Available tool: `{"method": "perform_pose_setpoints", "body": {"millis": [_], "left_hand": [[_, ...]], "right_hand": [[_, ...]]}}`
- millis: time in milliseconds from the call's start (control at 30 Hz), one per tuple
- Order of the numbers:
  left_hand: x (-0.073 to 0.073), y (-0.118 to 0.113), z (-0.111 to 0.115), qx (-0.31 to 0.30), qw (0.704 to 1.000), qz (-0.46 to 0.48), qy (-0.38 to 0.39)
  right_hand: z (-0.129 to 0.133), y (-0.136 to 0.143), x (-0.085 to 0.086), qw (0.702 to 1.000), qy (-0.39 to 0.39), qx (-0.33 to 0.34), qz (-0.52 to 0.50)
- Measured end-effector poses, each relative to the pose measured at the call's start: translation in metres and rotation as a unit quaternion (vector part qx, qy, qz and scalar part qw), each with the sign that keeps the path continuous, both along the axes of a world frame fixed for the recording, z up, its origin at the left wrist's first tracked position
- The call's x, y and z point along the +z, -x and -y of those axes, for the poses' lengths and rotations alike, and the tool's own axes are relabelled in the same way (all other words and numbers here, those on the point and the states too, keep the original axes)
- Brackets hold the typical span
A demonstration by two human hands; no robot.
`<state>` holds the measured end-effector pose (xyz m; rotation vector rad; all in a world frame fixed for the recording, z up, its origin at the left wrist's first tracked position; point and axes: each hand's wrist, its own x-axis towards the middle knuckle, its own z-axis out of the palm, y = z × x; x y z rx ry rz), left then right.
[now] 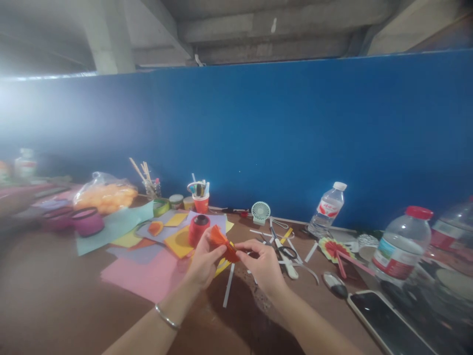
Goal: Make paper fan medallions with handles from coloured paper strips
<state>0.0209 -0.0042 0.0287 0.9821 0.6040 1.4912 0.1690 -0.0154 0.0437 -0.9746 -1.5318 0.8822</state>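
Note:
An orange pleated paper piece [219, 236], pinched at its middle with a small yellow bit there, is held above the brown table. My left hand [205, 259] grips its left side between thumb and fingers. The fingertips of my right hand [260, 261] are closed on its right side, near the middle. Just behind my left hand stands a red roll [198, 229] with a dark centre. Below the hands lies a white paper strip [229, 286].
Coloured paper sheets [148, 273] spread to the left. Scissors [286, 252], a small fan [260, 212], a paper rosette [334, 249], water bottles [402, 244] and a phone [388, 320] lie or stand to the right. A red cup [201, 203] stands behind.

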Motion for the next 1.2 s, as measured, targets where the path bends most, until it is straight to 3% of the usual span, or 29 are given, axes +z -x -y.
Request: {"method": "perform_pose_setpoints", "body": {"millis": [733, 1033, 1200], "left_hand": [[-0.001, -0.002, 0.001, 0.006, 1.0, -0.007, 0.002], [0.004, -0.004, 0.003, 0.027, 0.999, -0.017, 0.017], [0.005, -0.002, 0.003, -0.008, 1.0, -0.001, 0.007]], "right_hand": [[0.0, 0.001, -0.004, 1.0, -0.01, 0.0, 0.01], [0.006, 0.003, -0.002, 0.996, -0.084, -0.015, 0.023], [0.01, 0.003, -0.001, 0.989, -0.137, -0.011, 0.051]]}}
